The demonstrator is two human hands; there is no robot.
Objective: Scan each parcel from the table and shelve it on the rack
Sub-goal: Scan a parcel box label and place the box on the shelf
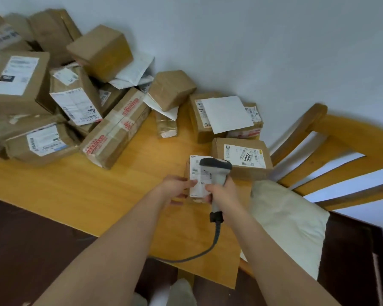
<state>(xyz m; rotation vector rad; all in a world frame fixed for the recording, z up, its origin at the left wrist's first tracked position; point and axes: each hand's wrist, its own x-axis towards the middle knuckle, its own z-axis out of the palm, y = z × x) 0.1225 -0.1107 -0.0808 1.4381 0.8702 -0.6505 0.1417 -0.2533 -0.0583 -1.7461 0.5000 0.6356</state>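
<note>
A small cardboard parcel (197,173) with a white label lies on the wooden table (97,184) near its right end. My left hand (176,187) holds the parcel's left side, thumb on the label and fingers underneath. My right hand (222,193) grips the handle of a grey barcode scanner (216,167), whose dark head sits just above the label. The scanner's cable (208,248) trails down off the table's front edge. No rack is in view.
Several cardboard parcels are heaped against the wall from the far left (18,82) to the middle (171,89). A box labelled 2004 (243,159) sits right behind the held parcel. A wooden chair (332,151) with a cream cushion (290,219) stands at the table's right end.
</note>
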